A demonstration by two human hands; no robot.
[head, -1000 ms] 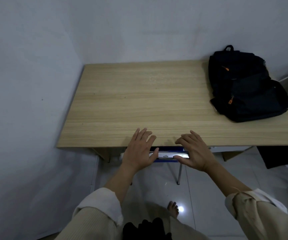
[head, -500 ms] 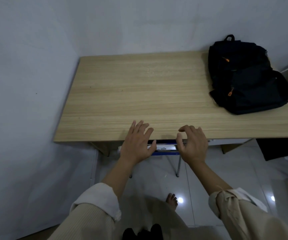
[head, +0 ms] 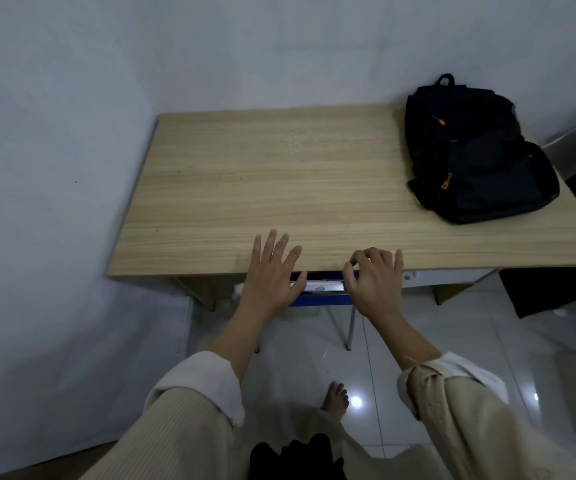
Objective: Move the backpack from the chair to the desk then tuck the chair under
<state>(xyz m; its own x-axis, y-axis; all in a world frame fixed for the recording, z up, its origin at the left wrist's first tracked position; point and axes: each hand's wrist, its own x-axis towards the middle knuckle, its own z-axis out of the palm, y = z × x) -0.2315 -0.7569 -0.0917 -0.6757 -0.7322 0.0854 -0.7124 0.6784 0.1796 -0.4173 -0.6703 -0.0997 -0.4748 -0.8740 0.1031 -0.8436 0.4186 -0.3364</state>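
Observation:
A black backpack (head: pixel 477 157) with orange zipper pulls lies flat on the far right of the light wooden desk (head: pixel 279 188). The blue chair (head: pixel 321 297) is almost fully under the desk; only its back edge and thin metal legs show below the front edge. My left hand (head: pixel 271 275) hovers over the desk's front edge with fingers spread, holding nothing. My right hand (head: pixel 375 282) is beside it, fingers curled loosely and apart, over the chair's back edge. Whether either hand touches the chair is unclear.
The desk stands in a corner, with white walls (head: pixel 54 168) at the left and behind. A dark object (head: pixel 556 289) stands on the floor at the desk's right end. Glossy white tiles (head: pixel 453 341) cover the floor, and my bare foot (head: pixel 335 400) shows below.
Both hands have drifted slightly forward over the desk edge. My right hand's fingers have curled in more. Less of the chair shows under the desk.

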